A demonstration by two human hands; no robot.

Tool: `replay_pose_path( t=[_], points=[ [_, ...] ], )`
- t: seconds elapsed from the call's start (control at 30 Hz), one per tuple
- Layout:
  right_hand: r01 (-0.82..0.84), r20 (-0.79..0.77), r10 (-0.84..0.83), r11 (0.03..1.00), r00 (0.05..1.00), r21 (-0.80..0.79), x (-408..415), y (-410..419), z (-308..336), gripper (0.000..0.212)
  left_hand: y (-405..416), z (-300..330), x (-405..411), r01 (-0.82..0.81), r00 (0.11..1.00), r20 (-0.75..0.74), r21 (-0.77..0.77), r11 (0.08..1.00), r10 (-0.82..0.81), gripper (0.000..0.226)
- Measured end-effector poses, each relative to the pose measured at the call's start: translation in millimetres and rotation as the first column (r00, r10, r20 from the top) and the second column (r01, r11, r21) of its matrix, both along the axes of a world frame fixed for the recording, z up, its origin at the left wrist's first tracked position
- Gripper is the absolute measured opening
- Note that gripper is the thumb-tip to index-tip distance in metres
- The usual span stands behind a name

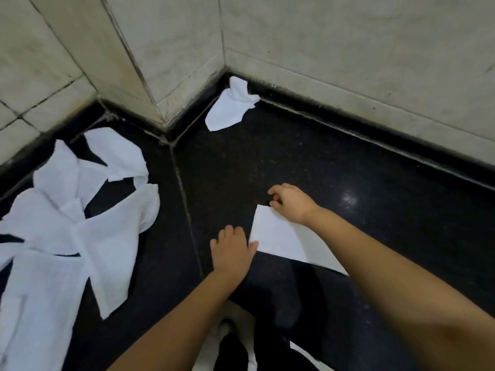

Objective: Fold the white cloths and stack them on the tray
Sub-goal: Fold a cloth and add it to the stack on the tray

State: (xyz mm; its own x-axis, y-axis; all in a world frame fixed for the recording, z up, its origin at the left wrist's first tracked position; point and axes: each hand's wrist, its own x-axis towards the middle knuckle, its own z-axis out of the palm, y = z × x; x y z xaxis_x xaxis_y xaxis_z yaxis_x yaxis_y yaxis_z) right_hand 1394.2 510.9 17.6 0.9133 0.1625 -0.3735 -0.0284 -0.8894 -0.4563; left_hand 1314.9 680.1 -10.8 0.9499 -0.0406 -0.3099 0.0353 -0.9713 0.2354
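Note:
A folded white cloth (278, 236) lies flat on the black floor in the middle of the view. My right hand (290, 202) is at its far corner, fingers curled and pinching the edge there. My left hand (231, 250) rests palm down on the floor beside the cloth's left corner, with the thumb touching that corner. A heap of several unfolded white cloths (67, 223) is spread over the floor at the left. One crumpled white cloth (230, 105) lies alone in the far wall corner.
Pale tiled walls (348, 49) with a black skirting enclose the floor at the back and left, and a wall corner (163, 121) juts out between the heap and the far cloth. My dark-clothed leg (281, 303) and some partly hidden white pieces (227, 325) sit at the bottom edge.

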Motion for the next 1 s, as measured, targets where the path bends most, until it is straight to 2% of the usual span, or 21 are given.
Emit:
replay_pose_path(
  t=[0.07, 0.13, 0.2, 0.27, 0.37, 0.43, 0.5, 0.53, 0.63, 0.7, 0.83, 1.0],
  points=[
    [-0.067, -0.092, 0.064, 0.997, 0.994, -0.028, 14.4, 19.4, -6.0, 0.034, -5.0, -2.2, -1.8, -0.008, 1.000, 0.003, 0.012, 1.000, 0.008, 0.035],
    [-0.134, -0.158, 0.122, 0.988, 0.980, -0.070, 22.0, 29.1, -10.2, 0.024, -8.6, -2.2, -3.0, -0.023, 1.000, 0.007, 0.010, 1.000, 0.023, 0.032],
    [-0.193, -0.185, 0.171, 0.976, 0.968, -0.104, 26.2, 31.5, -12.5, 0.012, -11.3, -1.0, -4.0, -0.017, 1.000, 0.002, 0.020, 1.000, 0.017, 0.031],
    [-0.200, -0.194, 0.184, 0.978, 0.963, -0.061, 27.3, 28.8, -12.3, 0.009, -11.3, 0.6, -5.4, -0.020, 1.000, -0.001, -0.005, 1.000, 0.020, 0.027],
    [-0.120, -0.180, 0.134, 0.989, 0.974, 0.088, 24.7, 14.7, 0.6, 0.019, -9.2, 8.6, -9.9, -0.049, 0.998, 0.039, -0.171, 0.984, 0.056, 0.014],
    [-0.083, -0.151, 0.104, 0.986, 0.983, 0.142, 19.8, -1.2, 13.3, 0.016, -12.9, 19.1, -14.6, -0.040, 0.995, 0.076, -0.353, 0.935, 0.071, 0.008],
    [-0.058, -0.112, 0.078, 0.983, 0.991, 0.172, 12.5, -21.7, 23.9, 0.015, -25.1, 32.0, -18.7, 0.002, 0.993, 0.106, -0.453, 0.892, 0.052, 0.004],
    [-0.037, -0.099, 0.057, 0.981, 0.993, 0.189, 7.3, -33.4, 27.5, 0.017, -33.4, 38.0, -20.6, 0.033, 0.991, 0.128, -0.478, 0.878, 0.032, 0.006],
    [0.033, -0.064, -0.021, 0.979, 0.998, 0.203, -14.4, -71.0, 33.9, 0.023, -64.1, 48.5, -26.5, 0.132, 0.982, 0.187, -0.532, 0.836, -0.036, 0.029],
    [0.067, -0.042, -0.061, 0.983, 0.997, 0.173, -33.3, -96.3, 32.4, 0.024, -83.2, 46.4, -31.6, 0.197, 0.974, 0.203, -0.546, 0.814, -0.100, 0.032],
    [0.175, -0.035, -0.172, 0.976, 0.984, 0.130, -70.4, -135.1, 17.1, 0.022, -112.6, 27.0, -41.8, 0.379, 0.922, 0.269, -0.488, 0.786, -0.277, 0.022],
    [0.239, 0.041, -0.246, 0.962, 0.968, 0.131, -98.3, -147.1, -3.0, 0.020, -137.2, 7.5, -50.1, 0.526, 0.849, 0.303, -0.406, 0.747, -0.433, 0.025]
  ],
)
